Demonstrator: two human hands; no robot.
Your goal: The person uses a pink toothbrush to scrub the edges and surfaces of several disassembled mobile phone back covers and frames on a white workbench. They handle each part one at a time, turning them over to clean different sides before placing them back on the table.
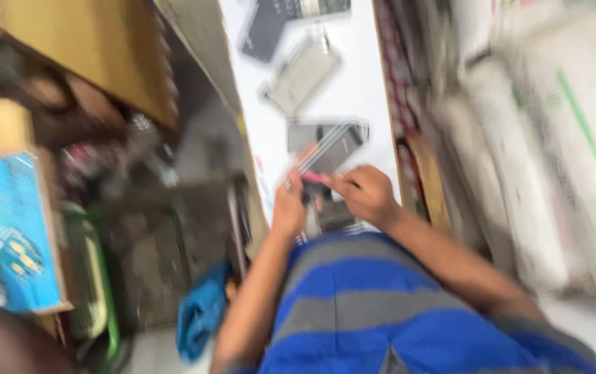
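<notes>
The view is blurred by motion. My left hand (pixel 289 205) and my right hand (pixel 365 194) meet over the near end of a white table (pixel 367 90). Between them lies a dark flat device (pixel 330 149), like a phone with its back off. My left hand's fingers curl at its near edge. A small pink tool (pixel 312 178) sits pinched at my right hand's fingertips, touching the device. Another dark part (pixel 332 216) lies under my hands.
Further up the table lie a grey flat device (pixel 303 73) and a dark one (pixel 265 31). A wooden cabinet (pixel 83 48) and a blue box (pixel 7 232) stand left. White sacks (pixel 561 152) pile up right. A blue cloth (pixel 201 312) lies on the floor.
</notes>
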